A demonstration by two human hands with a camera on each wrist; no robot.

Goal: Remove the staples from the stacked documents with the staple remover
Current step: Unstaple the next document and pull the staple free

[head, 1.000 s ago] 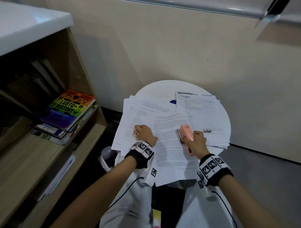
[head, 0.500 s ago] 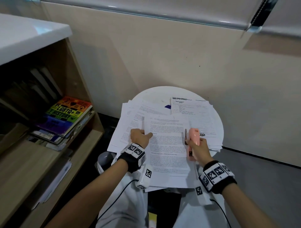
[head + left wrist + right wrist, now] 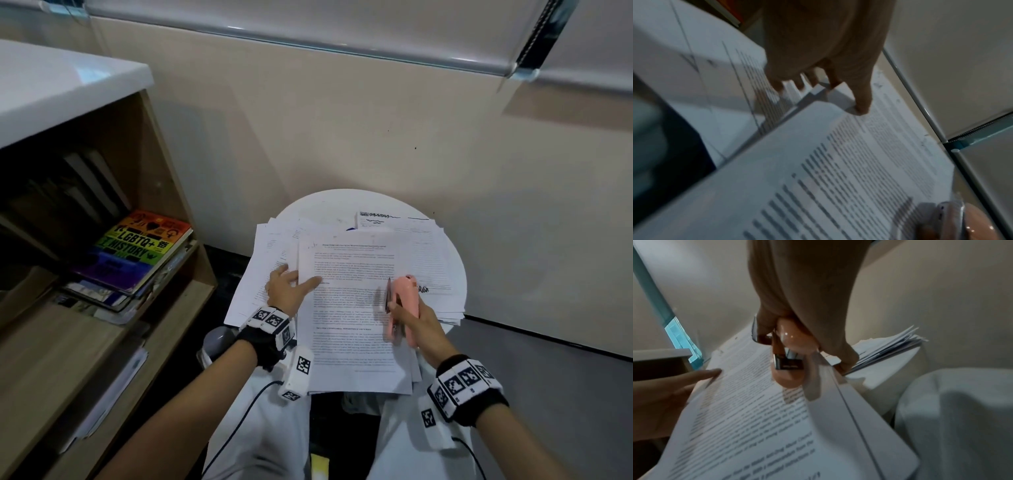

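A printed top document (image 3: 346, 308) lies on stacked papers on a small round white table (image 3: 329, 209), its lower end hanging over my lap. My left hand (image 3: 287, 287) pinches its left edge, thumb (image 3: 861, 104) on the page (image 3: 838, 178) and fingers at or under the edge. My right hand (image 3: 418, 322) grips a pink staple remover (image 3: 406, 301) beside the document's right edge. In the right wrist view the remover (image 3: 795, 340) hovers just over the page (image 3: 748, 410), its metal end showing. No staple is visible.
Loose paper piles spread left (image 3: 263, 274) and right (image 3: 428, 253) under the document. A wooden bookshelf (image 3: 164, 164) with a stack of books (image 3: 137, 246) stands close on the left. A beige wall (image 3: 342, 137) backs the table. My white-clad lap (image 3: 274, 428) is below.
The top document has turned from tilted to straight and slid toward me. My right hand drew the remover back to the page's right edge. My left thumb now stretches over the page.
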